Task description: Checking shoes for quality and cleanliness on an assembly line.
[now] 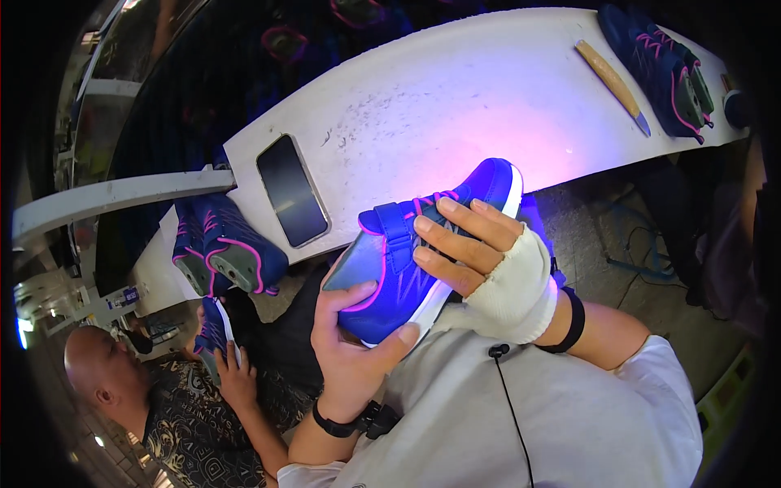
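A blue shoe (370, 289) with pink trim, a strap and a white sole is held tilted in front of my chest, its toe pointing up and to the right. Bare fingers of my left hand (350, 350) wrap the heel end, the thumb against the white sole. My right hand (496, 264), in a white fingerless glove, lies over the shoe's side and forefoot. Its fingers are stretched out along the upper, and its thumb is hidden. Bluish-purple light falls on the shoe.
A white curved table (390, 106) spans ahead, carrying a phone (293, 191), a wooden-handled knife (610, 79) and dark shoes (671, 77) at the far right. More shoes (236, 252) stand at left. A co-worker (203, 407) at lower left holds another shoe (215, 329).
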Motion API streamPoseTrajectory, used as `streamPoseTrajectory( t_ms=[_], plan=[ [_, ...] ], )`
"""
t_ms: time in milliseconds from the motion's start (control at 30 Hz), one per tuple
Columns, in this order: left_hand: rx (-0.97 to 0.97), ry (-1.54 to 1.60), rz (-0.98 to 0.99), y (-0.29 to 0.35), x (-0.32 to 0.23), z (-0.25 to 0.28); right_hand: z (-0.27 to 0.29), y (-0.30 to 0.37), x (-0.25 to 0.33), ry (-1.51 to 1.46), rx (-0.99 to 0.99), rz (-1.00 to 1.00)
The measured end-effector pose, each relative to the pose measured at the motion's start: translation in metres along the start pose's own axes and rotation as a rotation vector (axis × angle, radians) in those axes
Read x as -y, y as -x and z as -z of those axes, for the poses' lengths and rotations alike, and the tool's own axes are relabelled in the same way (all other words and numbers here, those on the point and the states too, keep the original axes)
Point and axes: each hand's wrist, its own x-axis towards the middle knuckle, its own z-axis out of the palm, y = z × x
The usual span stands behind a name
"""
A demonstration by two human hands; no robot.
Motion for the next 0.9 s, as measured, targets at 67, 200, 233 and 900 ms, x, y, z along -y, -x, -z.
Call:
streamPoseTrajectory(
  t_ms=[67,200,233,900],
  plan=[
    [-0.023,-0.156,-0.045,-0.006,-0.001,0.004,0.003,-0.002,0.001,0.032,-0.011,0.015],
    [0.021,-0.065,0.01,-0.028,-0.007,0.012,0.019,-0.01,-0.012,-0.056,0.043,0.057],
    [0.032,-0.064,-0.002,-0.033,-0.009,0.012,0.025,-0.011,-0.02,-0.079,0.117,-0.078],
    [-0.034,-0.635,-0.275,-0.038,-0.033,-0.006,0.047,0.007,-0.05,-0.474,0.093,-0.541]
  ],
)
